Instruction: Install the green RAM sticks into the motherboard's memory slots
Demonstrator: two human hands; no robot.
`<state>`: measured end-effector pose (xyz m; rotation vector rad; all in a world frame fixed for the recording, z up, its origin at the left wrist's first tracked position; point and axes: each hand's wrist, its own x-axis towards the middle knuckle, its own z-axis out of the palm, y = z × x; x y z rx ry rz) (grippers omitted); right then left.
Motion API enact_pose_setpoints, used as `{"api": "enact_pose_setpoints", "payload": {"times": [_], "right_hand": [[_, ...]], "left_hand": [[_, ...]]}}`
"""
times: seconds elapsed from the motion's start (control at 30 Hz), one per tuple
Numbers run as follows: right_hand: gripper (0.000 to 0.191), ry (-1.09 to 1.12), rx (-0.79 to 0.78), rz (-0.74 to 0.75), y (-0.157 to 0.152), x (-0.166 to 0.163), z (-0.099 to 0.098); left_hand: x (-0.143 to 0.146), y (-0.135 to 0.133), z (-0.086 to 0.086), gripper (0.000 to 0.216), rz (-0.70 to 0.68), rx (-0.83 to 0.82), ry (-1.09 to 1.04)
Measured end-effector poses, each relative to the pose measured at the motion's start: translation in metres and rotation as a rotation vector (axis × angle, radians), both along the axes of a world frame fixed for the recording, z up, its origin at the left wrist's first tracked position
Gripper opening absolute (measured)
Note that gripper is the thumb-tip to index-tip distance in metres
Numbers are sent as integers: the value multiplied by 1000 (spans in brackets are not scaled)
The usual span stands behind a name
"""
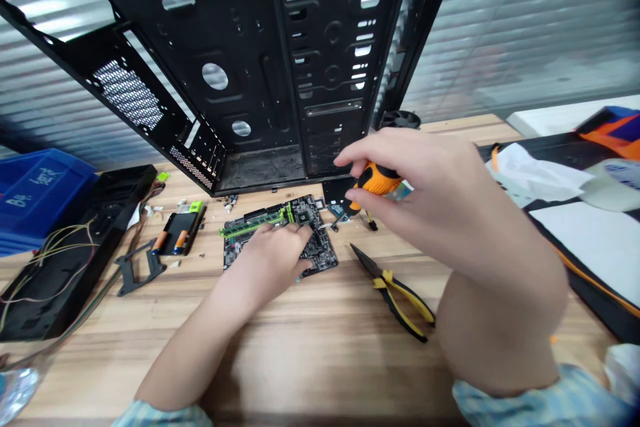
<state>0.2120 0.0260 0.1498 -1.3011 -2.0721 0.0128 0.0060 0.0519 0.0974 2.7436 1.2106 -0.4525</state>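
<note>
1. L hand (270, 257): closest to camera, lying on mobo (320, 250). L fingers (295, 232) spread apart across board, pressing or resting, no grip.
2. R hand (425, 197): raised above table (300, 360), R fingers (363, 159) clamped on orange-and-black screwdriver (377, 179). Tip can't be made out; it's angled down toward small black card (336, 190).
3. Mobo: flat on table between hands, outside the case, w/ green RAM stick (253, 223) in a slot along its far side.
4. Long-nose pliers (400, 300), yellow-and-black grips: on table, right of mobo, well apart from L hand, below R hand.
5. Left of mobo: 2 AA batteries (173, 241) in black holder (187, 223), black bracket (140, 268), small loose bits.
6. Further left: black panel (75, 273) w/ colored wires (55, 250), blue plastic bin (35, 197).
7. Far side: open black PC case (240, 80) on its side, no board mounted, fan (400, 119) behind it.
8. Status as things lie: RAM on board; board, bracket, batteries, and wires all outside case.
</note>
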Motion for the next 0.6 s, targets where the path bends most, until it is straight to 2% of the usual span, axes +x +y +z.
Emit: {"api": "enact_pose_setpoints", "payload": {"times": [0.27, 0.43, 0.6], "right_hand": [[32, -10, 0, -13, -1, -1, 0], [29, -3, 49, -2, -2, 0, 2], [25, 27, 80, -3, -5, -3, 5]], "left_hand": [[0, 9, -15, 37, -35, -7, -79], [2, 10, -18, 33, -58, 11, -72], [7, 8, -20, 32, -51, 110, -81]]}}
